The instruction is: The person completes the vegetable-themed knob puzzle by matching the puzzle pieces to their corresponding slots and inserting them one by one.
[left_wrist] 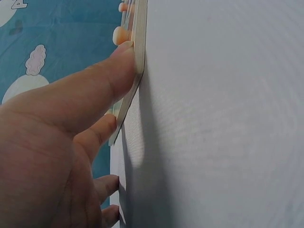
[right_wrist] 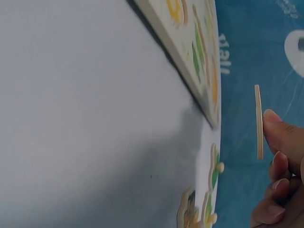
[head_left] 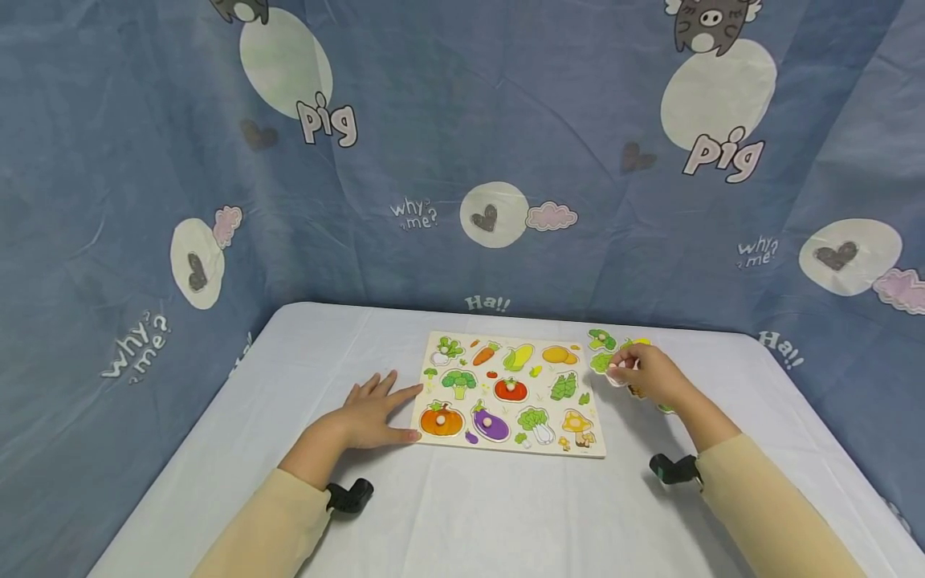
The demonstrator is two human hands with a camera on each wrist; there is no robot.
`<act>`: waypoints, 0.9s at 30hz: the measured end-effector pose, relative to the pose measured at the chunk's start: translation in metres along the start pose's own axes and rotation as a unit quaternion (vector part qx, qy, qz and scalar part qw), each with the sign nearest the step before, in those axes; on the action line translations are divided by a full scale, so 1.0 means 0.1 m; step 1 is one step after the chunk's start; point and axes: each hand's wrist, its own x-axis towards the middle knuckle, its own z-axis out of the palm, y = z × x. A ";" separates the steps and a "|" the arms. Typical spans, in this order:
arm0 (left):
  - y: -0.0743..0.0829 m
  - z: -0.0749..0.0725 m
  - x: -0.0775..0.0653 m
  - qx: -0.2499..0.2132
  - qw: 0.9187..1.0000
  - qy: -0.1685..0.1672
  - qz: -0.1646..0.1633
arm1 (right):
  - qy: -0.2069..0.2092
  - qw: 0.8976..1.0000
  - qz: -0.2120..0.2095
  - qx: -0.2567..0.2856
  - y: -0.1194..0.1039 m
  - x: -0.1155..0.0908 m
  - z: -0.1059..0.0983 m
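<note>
Left fingers (head_left: 405,395) spread against board (head_left: 539,391); right fingers (head_left: 630,353) pinch piece (right_wrist: 259,123), loose pieces (head_left: 601,340) nearby unplaced. Pumpkin (head_left: 450,424), tomato (head_left: 511,392), eggplant (head_left: 493,427) look seated.

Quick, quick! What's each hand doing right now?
Left hand: open, fingers spread, touching the left edge of the puzzle board.
Right hand: closed, with a thin puzzle piece in its grip.
</note>
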 end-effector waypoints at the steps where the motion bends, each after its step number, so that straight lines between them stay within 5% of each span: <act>1: 0.00 0.00 0.00 0.001 1.000 0.000 0.000 | -0.002 1.000 -0.002 0.005 -0.02 -0.01 0.01; 27: -0.02 0.02 0.01 0.001 1.000 0.000 -0.007 | -0.055 0.996 -0.046 0.054 -0.47 -0.26 0.54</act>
